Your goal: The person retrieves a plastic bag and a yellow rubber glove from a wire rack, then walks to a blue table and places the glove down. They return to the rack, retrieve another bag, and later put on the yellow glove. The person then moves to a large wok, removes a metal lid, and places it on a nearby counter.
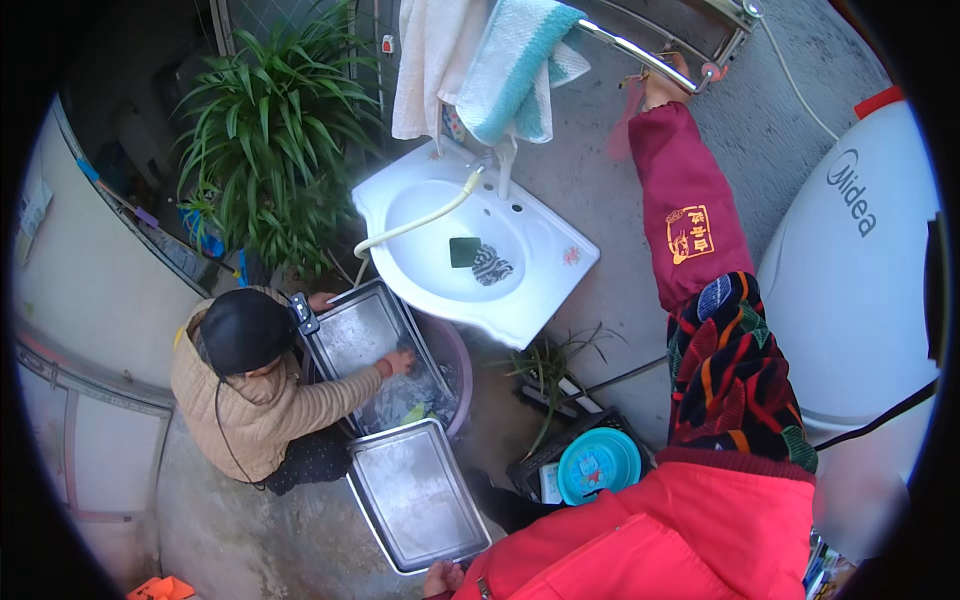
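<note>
My left hand (443, 578) is closed at the near edge of a rectangular metal tray (415, 495), which is tilted over the floor. Far up on the right, my right arm reaches to a chrome towel rack (640, 50). There my right hand (668, 85) is curled by the rack's bar, with a thin pink translucent thing (627, 125) hanging beside it. The bar partly hides those fingers, so what they grip is unclear. A crouching person (270, 385) has one hand on a second metal tray (365, 335) and the other over a pinkish tub (462, 375) of water.
A white washbasin (560, 260) holds a dark green pad (463, 252) and a striped cloth (492, 266). Towels (515, 70) hang above it. A turquoise basin (600, 467) sits in a dark crate. To the right is a white water heater (860, 290); a leafy plant (280, 130) stands left.
</note>
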